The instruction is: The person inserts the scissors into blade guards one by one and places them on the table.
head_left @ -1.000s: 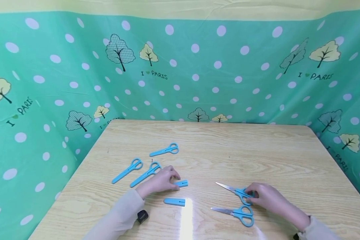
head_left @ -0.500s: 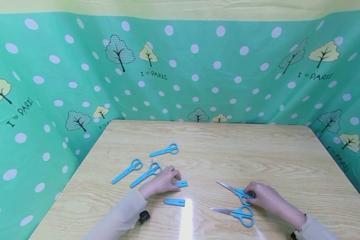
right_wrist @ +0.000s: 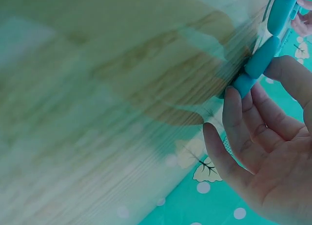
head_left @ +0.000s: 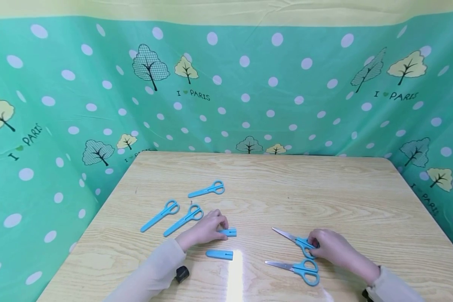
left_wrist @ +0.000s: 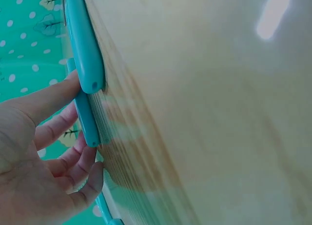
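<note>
Just left of the table's middle, my left hand (head_left: 207, 228) pinches a light blue scissor blade cover (head_left: 232, 232) between thumb and fingertips. Its slotted end points right, and the hand hides the rest. Nearer me lies a second blue cover (head_left: 219, 254). On the right, my right hand (head_left: 330, 246) holds the handle loops of a pair of blue-handled scissors (head_left: 301, 242), whose bare blades point left. Another uncovered pair of scissors (head_left: 300, 268) lies just in front. In the right wrist view, the thumb and fingertips are at the blue handle (right_wrist: 263, 56).
Three covered blue scissors lie on the left: one pair at the back (head_left: 207, 190), one far left (head_left: 160, 216) and one beside my left wrist (head_left: 183, 220). A green dotted cloth (head_left: 249, 84) hangs behind the wooden table (head_left: 324, 184).
My left hand's fingers have settled slightly closer onto the cover. The scissors in my right hand have turned very little; everything else stays where it was.
</note>
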### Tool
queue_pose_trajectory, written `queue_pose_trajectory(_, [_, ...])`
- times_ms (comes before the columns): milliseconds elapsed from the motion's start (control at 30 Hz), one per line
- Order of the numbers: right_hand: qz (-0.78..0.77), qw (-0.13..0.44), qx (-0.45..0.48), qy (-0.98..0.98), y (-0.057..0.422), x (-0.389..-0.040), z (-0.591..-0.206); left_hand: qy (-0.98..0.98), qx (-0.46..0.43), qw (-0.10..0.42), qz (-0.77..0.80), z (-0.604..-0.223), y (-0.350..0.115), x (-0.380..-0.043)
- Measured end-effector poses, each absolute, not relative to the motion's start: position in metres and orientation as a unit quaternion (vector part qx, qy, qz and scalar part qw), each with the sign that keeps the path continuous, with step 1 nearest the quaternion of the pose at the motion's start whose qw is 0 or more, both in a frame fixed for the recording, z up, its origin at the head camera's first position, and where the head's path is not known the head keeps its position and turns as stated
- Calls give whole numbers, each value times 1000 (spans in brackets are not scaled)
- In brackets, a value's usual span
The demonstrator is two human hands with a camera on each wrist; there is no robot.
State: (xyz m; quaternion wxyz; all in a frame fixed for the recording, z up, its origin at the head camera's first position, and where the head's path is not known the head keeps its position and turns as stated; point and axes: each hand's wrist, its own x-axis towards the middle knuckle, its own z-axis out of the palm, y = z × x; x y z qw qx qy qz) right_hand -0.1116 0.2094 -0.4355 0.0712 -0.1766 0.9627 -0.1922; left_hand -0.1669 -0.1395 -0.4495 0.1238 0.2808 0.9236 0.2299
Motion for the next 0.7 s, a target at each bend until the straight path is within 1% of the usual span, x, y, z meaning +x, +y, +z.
queue_pose_trajectory(433, [-209, 63, -177, 960, 212, -113, -434, 917, 286, 133, 243, -447, -138, -166])
queue_pose_trajectory(700, [-261, 35, -171, 949, 212, -113, -430, 911, 287, 136, 264, -442, -138, -161])
